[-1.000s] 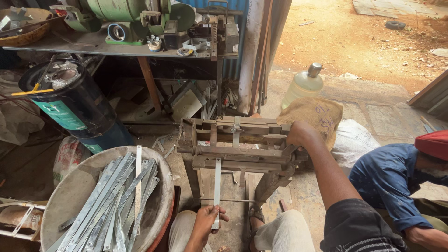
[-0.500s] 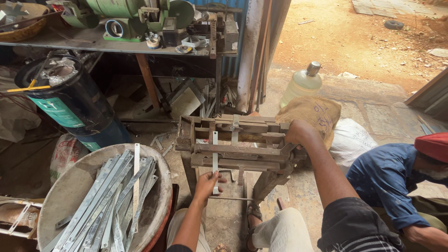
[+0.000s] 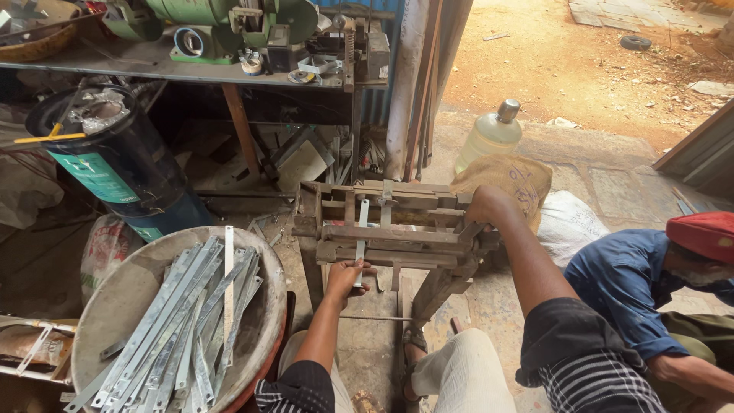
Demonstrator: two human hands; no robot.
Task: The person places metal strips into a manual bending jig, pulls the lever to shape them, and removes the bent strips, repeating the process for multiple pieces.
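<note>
The person's left hand pinches the lower end of a metal strip, which stands upright through the slot of the wooden press frame at centre. The right hand, at 3 o'clock of the frame, is closed over its lever end. Done well, the strip should probably be kept vertical and seated fully before the lever is pressed. A basin of like strips lies at 8 o'clock. Compared with one second earlier, the left hand has risen and pushed the strip up into the frame; the right hand has stayed put.
</note>
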